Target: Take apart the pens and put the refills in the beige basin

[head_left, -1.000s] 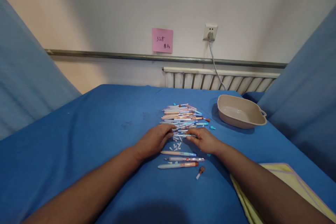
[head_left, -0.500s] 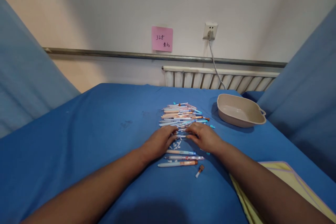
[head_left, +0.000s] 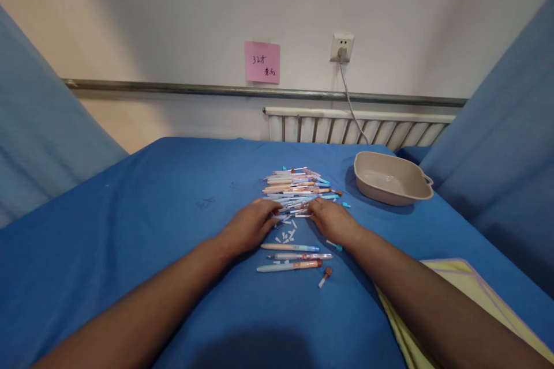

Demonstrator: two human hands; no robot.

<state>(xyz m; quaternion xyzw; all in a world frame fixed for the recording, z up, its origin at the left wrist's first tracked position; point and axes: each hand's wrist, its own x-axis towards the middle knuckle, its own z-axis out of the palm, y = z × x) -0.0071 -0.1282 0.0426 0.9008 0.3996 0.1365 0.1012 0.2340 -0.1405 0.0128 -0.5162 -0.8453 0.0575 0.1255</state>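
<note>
A pile of pens and pen parts [head_left: 294, 185] lies across the blue cloth, mostly side by side. My left hand [head_left: 253, 222] is at the near left edge of the pile, fingers curled at the ends of some pale parts. At the near right edge, my right hand [head_left: 331, 219] has its fingertips bent down by a thin white piece. Small white pieces [head_left: 285, 236] are scattered between the hands. Nearer to me lie three pens: one peach and blue [head_left: 289, 247], one clear with red marks [head_left: 299, 256], one pale blue and orange [head_left: 289, 266]. What the fingertips grip is too small to tell.
A beige basin [head_left: 392, 180] stands at the back right. A yellow cloth [head_left: 459, 282] lies under my right forearm. A brown-topped piece [head_left: 325, 277] and a teal piece [head_left: 334, 246] lie near the pens. Behind are a radiator [head_left: 320, 127] and curtains on both sides.
My left hand has moved left, away from the right hand, widening the gap between them. More of the small white pieces now show. The whole view has shifted slightly.
</note>
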